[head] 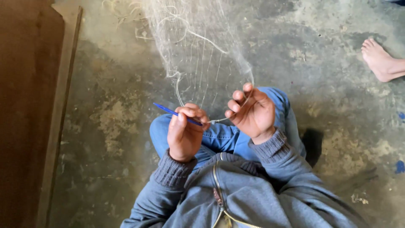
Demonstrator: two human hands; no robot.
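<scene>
The left hand (184,133) pinches a thin blue plastic needle (176,114); the right hand (252,113) curls closed on fine, pale, wispy netting (198,50) stretching far over rough, stained concrete floor (109,118). Smooth brown board (25,105) lies left.

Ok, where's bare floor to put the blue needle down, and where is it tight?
Bare concrete floor lies between the brown wooden board and the blue-jeaned knee. More lies right of the knees, short of another person's bare foot. It is crowded ahead: the fine white net hangs to the left hand, which holds the thin blue needle, and the right hand.
</scene>
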